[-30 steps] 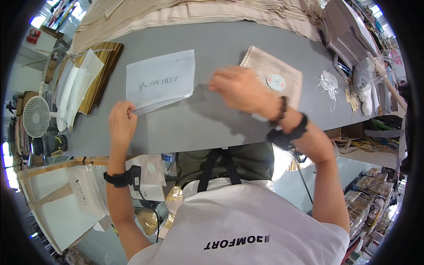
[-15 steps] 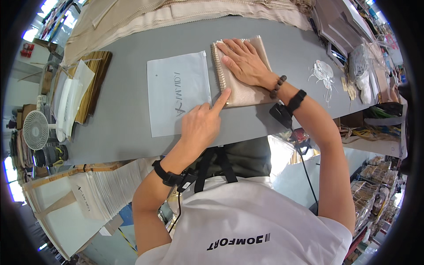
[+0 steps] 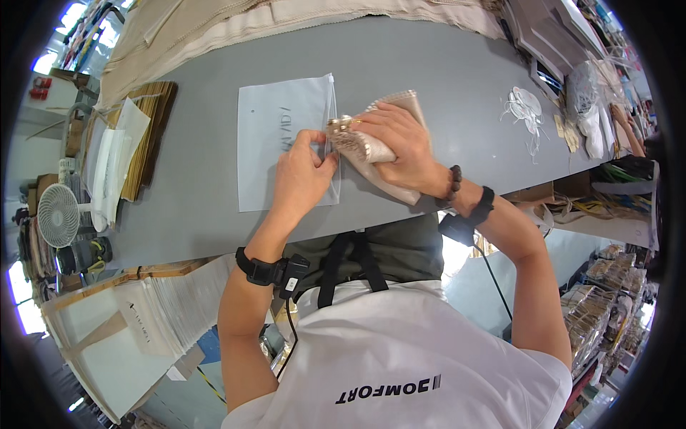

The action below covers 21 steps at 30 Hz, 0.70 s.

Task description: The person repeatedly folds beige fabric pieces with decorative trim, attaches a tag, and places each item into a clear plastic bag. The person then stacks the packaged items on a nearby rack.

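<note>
A frosted white plastic zip bag (image 3: pixel 259 154) lies flat on the grey table, its open side toward the right. My left hand (image 3: pixel 306 173) is closed, thumb and forefinger pinching the bag's right edge and lifting it a little. Just to the right, my right hand (image 3: pixel 409 149) grips a folded beige cloth (image 3: pixel 351 143) with a beaded-looking trim. The cloth is bent over in the fingers, its trimmed end at the bag's edge beside my left fingertips. Whether any of it sits inside the bag, I cannot tell.
Beige fabric (image 3: pixel 300 28) is heaped along the table's far edge. A stack of brown and white sheets (image 3: pixel 146 136) stands at the left, near a small fan (image 3: pixel 58 214). White strings (image 3: pixel 525 111) and tags lie at the right. A box of plastic bags (image 3: pixel 186 307) sits below left.
My right hand has gone from lying flat on the cloth to gripping it, folded and moved left to the bag. My left hand has moved from the cloth's corner to the bag's edge.
</note>
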Motion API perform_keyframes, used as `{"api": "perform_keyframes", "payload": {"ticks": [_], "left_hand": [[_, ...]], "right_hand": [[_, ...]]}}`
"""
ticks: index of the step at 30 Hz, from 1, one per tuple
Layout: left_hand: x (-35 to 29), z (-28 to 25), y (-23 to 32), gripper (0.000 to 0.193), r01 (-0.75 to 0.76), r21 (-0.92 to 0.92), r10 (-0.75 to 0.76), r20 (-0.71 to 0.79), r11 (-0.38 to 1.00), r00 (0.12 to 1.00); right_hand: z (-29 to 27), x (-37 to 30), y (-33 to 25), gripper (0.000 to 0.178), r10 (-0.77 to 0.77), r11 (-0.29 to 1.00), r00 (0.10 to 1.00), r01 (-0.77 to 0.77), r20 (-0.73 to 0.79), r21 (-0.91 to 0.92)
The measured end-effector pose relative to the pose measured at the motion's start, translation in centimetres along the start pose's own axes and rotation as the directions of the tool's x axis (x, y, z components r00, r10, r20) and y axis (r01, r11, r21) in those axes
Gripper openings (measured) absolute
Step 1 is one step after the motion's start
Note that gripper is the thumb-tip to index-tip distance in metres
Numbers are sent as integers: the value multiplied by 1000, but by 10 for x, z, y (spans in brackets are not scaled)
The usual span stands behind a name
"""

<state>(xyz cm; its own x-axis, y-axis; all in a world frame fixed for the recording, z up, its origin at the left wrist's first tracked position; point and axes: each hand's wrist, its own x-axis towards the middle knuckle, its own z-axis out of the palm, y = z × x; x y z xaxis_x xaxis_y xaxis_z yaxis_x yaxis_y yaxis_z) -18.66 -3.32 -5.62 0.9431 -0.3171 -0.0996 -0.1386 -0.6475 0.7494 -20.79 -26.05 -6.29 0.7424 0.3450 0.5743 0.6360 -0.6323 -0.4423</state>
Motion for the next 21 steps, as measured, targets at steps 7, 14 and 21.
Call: {"api": "perform_keyframes", "payload": {"ticks": [7,14,21], "left_hand": [[-30,-4,9,26,-115,-401,106,-46,909,993],[49,-72,-37,24,-167,34,169,-82,985,982],[21,-56,-16,13,-519,-77,501,-175,851,848]], "right_hand": [[33,28,-12,57,46,985,975,-7,219,-175],[40,30,-35,63,-256,962,842,172,475,213],[97,46,-85,42,-325,833,844,42,426,552]]}}
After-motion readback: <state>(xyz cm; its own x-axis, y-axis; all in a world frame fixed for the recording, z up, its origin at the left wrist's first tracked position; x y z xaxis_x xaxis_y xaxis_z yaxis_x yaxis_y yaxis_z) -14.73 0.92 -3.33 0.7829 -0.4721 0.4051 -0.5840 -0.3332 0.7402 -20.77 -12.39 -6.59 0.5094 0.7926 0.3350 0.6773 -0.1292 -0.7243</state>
